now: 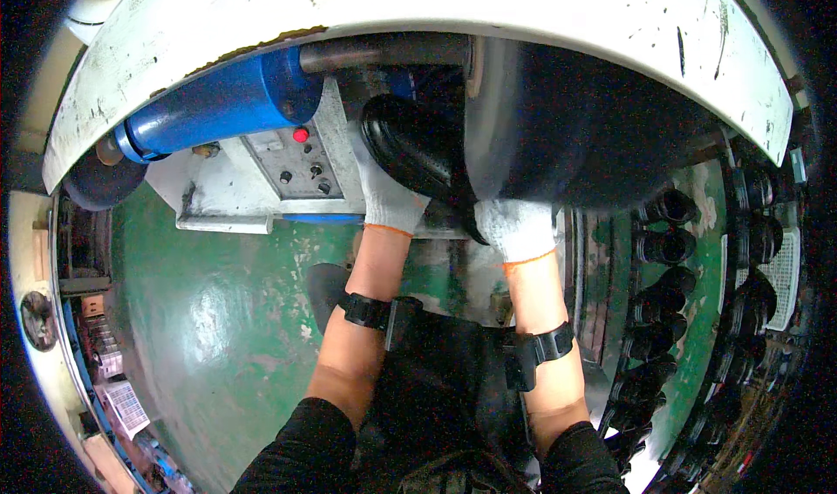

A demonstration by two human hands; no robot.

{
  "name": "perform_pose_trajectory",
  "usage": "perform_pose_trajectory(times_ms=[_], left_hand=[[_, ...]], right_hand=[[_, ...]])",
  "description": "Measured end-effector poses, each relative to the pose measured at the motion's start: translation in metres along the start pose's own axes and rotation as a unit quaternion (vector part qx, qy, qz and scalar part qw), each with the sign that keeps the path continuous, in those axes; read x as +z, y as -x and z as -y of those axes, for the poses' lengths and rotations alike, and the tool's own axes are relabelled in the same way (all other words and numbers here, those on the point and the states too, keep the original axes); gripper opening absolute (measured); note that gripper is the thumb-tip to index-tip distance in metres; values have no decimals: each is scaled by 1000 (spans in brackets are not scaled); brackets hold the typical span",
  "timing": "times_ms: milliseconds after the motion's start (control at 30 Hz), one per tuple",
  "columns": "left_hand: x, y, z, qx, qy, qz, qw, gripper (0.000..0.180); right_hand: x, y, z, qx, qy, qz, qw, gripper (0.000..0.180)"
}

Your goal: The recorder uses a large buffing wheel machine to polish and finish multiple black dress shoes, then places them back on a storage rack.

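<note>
Both my hands wear white knit gloves with orange cuffs, and a black strap circles each forearm. My left hand (381,189) grips the side of a black shoe (414,149) with a glossy upper, pushed up against a large dark wheel (558,123) under the machine's white hood. My right hand (514,226) holds the lower end of the same shoe, close to the wheel's rim. The fingers of both hands are partly hidden behind the shoe.
A blue cylinder (218,102) and a grey control panel (292,158) with a red button and black knobs sit left of the shoe. Racks with several black shoes (663,250) stand at the right. The green floor (200,311) lies below.
</note>
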State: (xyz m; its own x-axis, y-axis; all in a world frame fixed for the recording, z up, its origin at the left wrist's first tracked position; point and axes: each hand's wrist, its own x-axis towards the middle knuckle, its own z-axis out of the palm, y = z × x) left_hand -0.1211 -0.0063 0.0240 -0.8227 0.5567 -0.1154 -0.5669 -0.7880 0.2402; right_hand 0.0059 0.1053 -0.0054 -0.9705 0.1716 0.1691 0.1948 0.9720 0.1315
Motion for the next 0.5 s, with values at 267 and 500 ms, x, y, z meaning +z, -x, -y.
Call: perform_pose_trajectory(times_ms=[267, 500], left_hand=[[1, 5, -2, 6, -21, -15, 1000, 64], [18, 10, 53, -33, -37, -58, 997, 61]], right_hand=[[-74, -25, 17, 72, -104, -120, 985, 53], [20, 21, -37, 226, -225, 168, 933, 47]])
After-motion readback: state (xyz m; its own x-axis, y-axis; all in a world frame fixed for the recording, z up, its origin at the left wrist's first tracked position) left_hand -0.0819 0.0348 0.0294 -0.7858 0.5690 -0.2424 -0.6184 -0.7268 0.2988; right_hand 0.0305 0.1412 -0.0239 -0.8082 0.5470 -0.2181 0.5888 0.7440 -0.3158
